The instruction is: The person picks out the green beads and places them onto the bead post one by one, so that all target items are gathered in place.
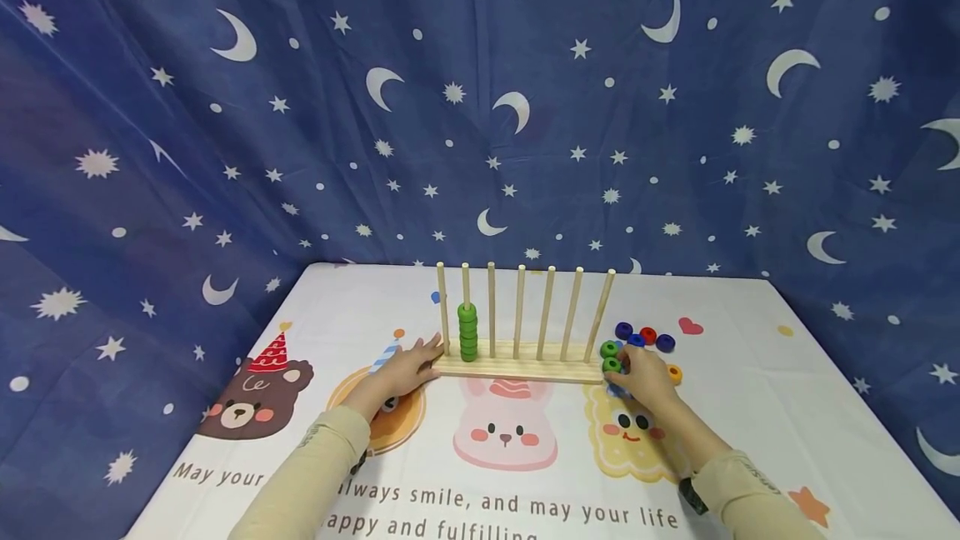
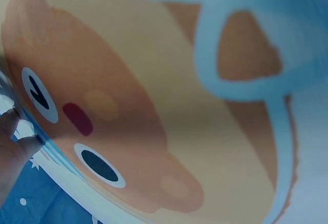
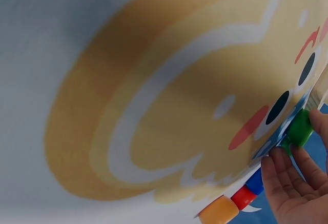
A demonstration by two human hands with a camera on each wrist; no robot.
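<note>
A wooden rack (image 1: 517, 369) with several upright pegs stands on the table. Green beads (image 1: 468, 333) are stacked on its second peg from the left. At the rack's left end, my left hand (image 1: 408, 367) touches the base with extended fingers; the left wrist view catches only its fingertips at the edge. Just past the right end, my right hand (image 1: 647, 375) pinches a green bead (image 3: 300, 128) between thumb and fingers. Another green bead (image 1: 609, 348) lies right behind that one.
Loose beads lie around my right hand: dark blue beads (image 1: 665, 343), a red bead (image 1: 648, 335), a blue bead (image 1: 636, 341) and an orange bead (image 1: 675, 373). A printed white cloth (image 1: 570, 448) covers the table. Behind hangs a blue curtain (image 1: 450, 148) with moons and stars.
</note>
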